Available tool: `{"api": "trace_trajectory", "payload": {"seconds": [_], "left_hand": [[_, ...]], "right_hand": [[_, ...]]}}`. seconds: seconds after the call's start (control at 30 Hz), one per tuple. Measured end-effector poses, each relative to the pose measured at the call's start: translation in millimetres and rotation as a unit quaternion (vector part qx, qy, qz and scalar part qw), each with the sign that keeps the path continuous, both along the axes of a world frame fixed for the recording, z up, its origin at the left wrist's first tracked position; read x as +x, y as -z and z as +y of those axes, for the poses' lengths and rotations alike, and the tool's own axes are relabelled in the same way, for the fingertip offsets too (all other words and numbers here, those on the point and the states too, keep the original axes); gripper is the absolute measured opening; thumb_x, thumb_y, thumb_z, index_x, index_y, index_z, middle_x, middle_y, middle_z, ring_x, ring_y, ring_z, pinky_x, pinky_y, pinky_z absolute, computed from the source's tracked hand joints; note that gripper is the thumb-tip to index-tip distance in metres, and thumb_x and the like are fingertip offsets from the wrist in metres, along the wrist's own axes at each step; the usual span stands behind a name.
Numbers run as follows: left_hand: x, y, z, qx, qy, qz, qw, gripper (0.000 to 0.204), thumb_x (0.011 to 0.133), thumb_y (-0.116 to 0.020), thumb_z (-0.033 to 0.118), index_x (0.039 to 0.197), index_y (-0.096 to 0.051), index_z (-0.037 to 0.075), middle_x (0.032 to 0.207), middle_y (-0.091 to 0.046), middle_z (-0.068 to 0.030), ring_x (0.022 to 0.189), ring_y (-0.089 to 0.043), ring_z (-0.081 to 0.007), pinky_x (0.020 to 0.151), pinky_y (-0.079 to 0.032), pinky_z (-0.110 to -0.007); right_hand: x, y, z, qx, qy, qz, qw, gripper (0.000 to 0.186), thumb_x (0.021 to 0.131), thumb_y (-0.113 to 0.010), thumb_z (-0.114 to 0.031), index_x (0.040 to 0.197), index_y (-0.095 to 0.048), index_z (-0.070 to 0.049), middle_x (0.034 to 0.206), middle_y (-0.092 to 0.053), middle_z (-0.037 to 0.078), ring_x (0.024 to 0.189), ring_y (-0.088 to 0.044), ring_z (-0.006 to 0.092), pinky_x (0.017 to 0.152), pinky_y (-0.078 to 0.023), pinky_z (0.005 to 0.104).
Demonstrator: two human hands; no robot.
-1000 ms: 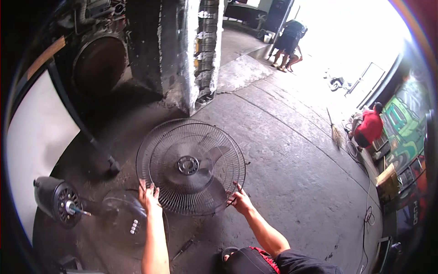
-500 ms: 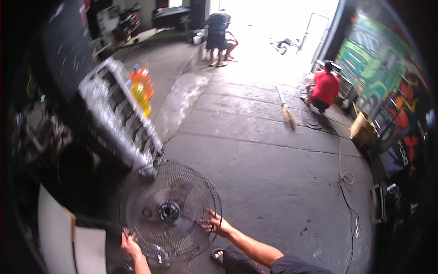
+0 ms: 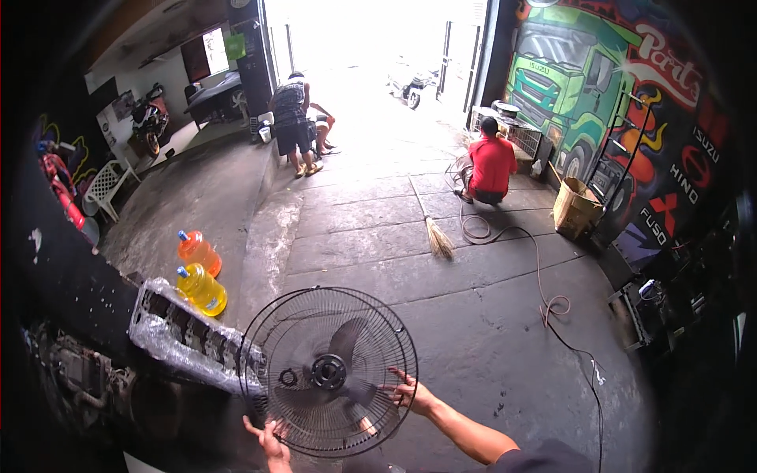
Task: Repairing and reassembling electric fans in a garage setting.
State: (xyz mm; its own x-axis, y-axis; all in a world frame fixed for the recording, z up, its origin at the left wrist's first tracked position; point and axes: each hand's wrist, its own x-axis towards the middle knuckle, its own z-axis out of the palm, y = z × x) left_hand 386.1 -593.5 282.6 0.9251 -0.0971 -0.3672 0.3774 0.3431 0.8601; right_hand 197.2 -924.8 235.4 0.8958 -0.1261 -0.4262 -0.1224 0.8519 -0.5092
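I hold a round black wire fan guard (image 3: 307, 307) tilted up in front of me, with three dark fan blades (image 3: 344, 341) and a central hub (image 3: 328, 370) visible through the mesh. My left hand (image 3: 272, 441) is at its lower left rim, fingers curled against the wire. My right hand (image 3: 414, 398) grips the right side, its fingertips partly behind the mesh. Just past the guard's left edge lies a long metal engine part (image 3: 169, 335) wrapped in clear plastic.
Yellow (image 3: 203, 293) and orange (image 3: 201, 254) jugs stand at left. Ahead are a broom (image 3: 436, 236), a looped hose (image 3: 505, 235), a crouching person in red (image 3: 489, 165), two other people (image 3: 292, 118) and a scooter (image 3: 412, 87). A cardboard box (image 3: 574, 209) stands by the painted right wall.
My view has swung up toward the doorway. The guard looks more upright, still in both hands. The loose fan motor seen at lower left earlier is out of view.
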Motion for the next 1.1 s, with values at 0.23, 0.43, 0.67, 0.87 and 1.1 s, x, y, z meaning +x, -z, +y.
{"api": "trace_trajectory", "payload": {"seconds": [0.23, 0.43, 0.67, 0.87, 1.1], "left_hand": [[126, 57, -158, -0.15, 0.185, 0.174, 0.956, 0.068, 0.075, -0.046, 0.002, 0.135, -0.026, 0.028, 0.107, -0.054, -0.0203, 0.097, -0.058, -0.034, 0.084, -0.048, -0.057], [237, 37, -347, -0.087, 0.27, 0.167, 0.944, 0.055, 0.076, -0.037, -0.002, 0.128, -0.031, 0.016, 0.122, -0.048, -0.0255, 0.099, -0.058, -0.0332, 0.09, -0.044, -0.062], [387, 62, -569, -0.116, 0.38, 0.193, 0.897, 0.052, 0.077, -0.035, 0.002, 0.129, -0.025, 0.002, 0.129, -0.042, -0.0304, 0.118, -0.044, -0.0479, 0.098, -0.039, -0.056], [503, 79, -737, -0.129, 0.31, 0.185, 0.924, 0.054, 0.077, -0.037, 0.006, 0.129, -0.026, 0.006, 0.127, -0.042, -0.0296, 0.116, -0.045, -0.0459, 0.096, -0.039, -0.059], [631, 96, -934, -0.131, 0.324, 0.167, 0.922, 0.046, 0.075, -0.038, 0.004, 0.122, -0.039, 0.007, 0.114, -0.054, -0.017, 0.101, -0.058, -0.0373, 0.085, -0.048, -0.056]], "right_hand": [[79, 20, -137, -0.003, 0.083, 0.033, 0.996, 0.069, 0.083, -0.053, 0.0, 0.141, -0.025, -0.026, 0.117, -0.056, 0.019, 0.063, -0.047, 0.012, 0.063, -0.046, 0.0276], [134, 16, -267, -0.012, 0.23, 0.102, 0.968, 0.07, 0.077, -0.049, 0.004, 0.138, -0.032, -0.025, 0.078, -0.052, 0.005, 0.056, -0.037, 0.0087, 0.05, -0.036, 0.0242], [255, 45, -457, -0.014, 0.331, 0.045, 0.942, 0.066, 0.075, -0.051, 0.005, 0.134, -0.04, -0.02, 0.075, -0.057, 0.002, 0.055, -0.042, 0.0099, 0.051, -0.037, 0.0229], [381, 67, -635, -0.057, 0.3, 0.016, 0.952, 0.069, 0.08, -0.051, -0.002, 0.142, -0.027, -0.021, 0.064, -0.046, -0.002, 0.058, -0.043, 0.0102, 0.053, -0.036, 0.0256], [508, 79, -821, -0.02, 0.316, 0.015, 0.948, 0.055, 0.082, -0.052, 0.001, 0.133, -0.041, -0.014, 0.073, -0.054, -0.002, 0.062, -0.05, 0.008, 0.056, -0.041, 0.022]]}}
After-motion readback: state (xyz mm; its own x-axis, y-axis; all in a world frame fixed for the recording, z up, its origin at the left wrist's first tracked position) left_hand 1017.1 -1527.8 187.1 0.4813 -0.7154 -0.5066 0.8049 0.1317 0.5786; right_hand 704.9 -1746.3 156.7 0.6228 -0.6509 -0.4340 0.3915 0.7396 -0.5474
